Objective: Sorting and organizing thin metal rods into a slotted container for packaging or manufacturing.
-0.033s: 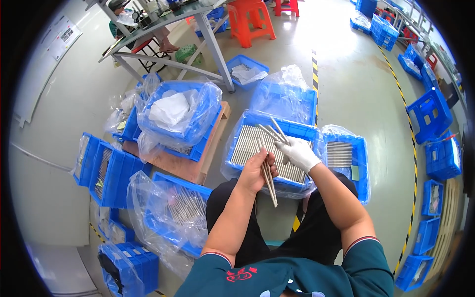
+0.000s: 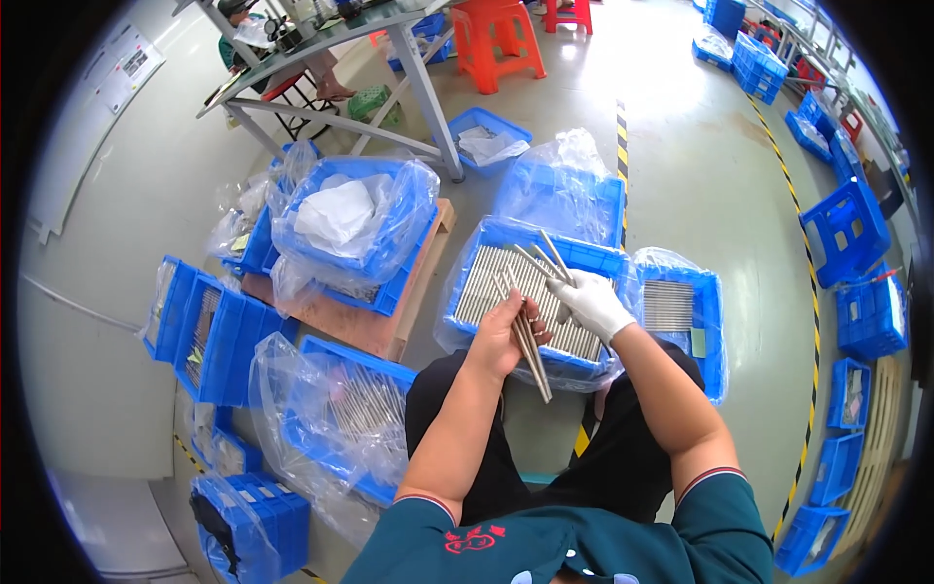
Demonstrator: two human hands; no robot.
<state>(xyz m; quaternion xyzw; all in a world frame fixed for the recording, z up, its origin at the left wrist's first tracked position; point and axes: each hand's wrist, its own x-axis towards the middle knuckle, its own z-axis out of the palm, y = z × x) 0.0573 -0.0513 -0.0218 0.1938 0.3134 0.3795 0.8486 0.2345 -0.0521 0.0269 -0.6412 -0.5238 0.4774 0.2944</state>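
My bare left hand (image 2: 501, 341) is closed round a small bundle of metal rods (image 2: 532, 362), slanting with their lower ends toward me. In a white glove, my right hand (image 2: 592, 304) grips a few more metal rods (image 2: 557, 255), which point up and away. Both hands are over a blue crate (image 2: 474, 234) lined with clear plastic. Rows of metal rods (image 2: 482, 282) fill it, lying side by side. The hands are close together but apart. Fingertips of the right hand are partly hidden behind the rods.
Right of the crate stands another blue crate (image 2: 714, 336) of rods. At the left, a plastic-covered crate (image 2: 321, 450) holds loose rods. Beyond it, stacked crates (image 2: 413, 268) rest on a wooden pallet (image 2: 394, 341). A workbench leg (image 2: 428, 102) and red stool (image 2: 491, 49) stand farther off.
The rods in both hands have shifted very slightly; the hands keep nearly the same place and grip. The whole view has moved a little.
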